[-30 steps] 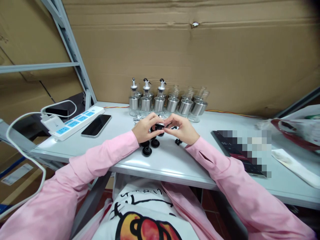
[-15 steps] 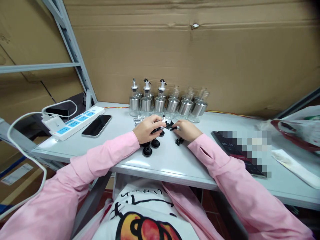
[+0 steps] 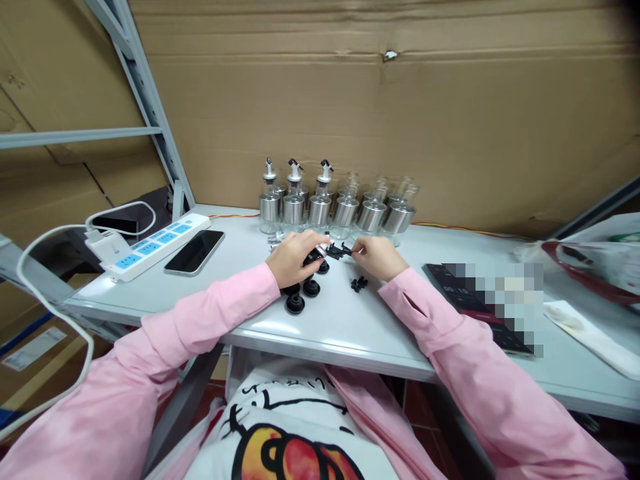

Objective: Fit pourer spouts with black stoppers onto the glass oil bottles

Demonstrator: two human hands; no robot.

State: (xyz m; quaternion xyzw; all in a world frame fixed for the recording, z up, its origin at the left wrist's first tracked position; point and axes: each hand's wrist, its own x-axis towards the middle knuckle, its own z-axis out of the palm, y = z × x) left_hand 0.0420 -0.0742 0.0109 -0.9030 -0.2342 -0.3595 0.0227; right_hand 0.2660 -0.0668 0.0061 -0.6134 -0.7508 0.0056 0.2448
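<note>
My left hand (image 3: 295,259) is closed around a silver-and-black pourer spout (image 3: 321,251), partly hidden by the fingers. My right hand (image 3: 381,259) pinches the end of a small thin black lever (image 3: 349,251). Between the hands lies a little heap of similar black levers (image 3: 335,251). Several round black stoppers (image 3: 295,304) rest on the table below my left hand, some partly covered by it. A cluster of tiny black caps (image 3: 359,284) sits just below my right hand. Behind my left fingers, clear or silvery spout parts (image 3: 276,239) show.
Rows of glass bottles with steel bands (image 3: 345,210) stand at the back, three front-left ones topped with pourers (image 3: 325,170). To the left are a phone (image 3: 195,252) and a power strip (image 3: 160,247); to the right, a partly blurred-out device (image 3: 455,287) and plastic bag (image 3: 600,253).
My right hand has drawn its fingertips together on a black lever and shifted slightly right, uncovering the tiny caps. My left hand has turned the spout a little.
</note>
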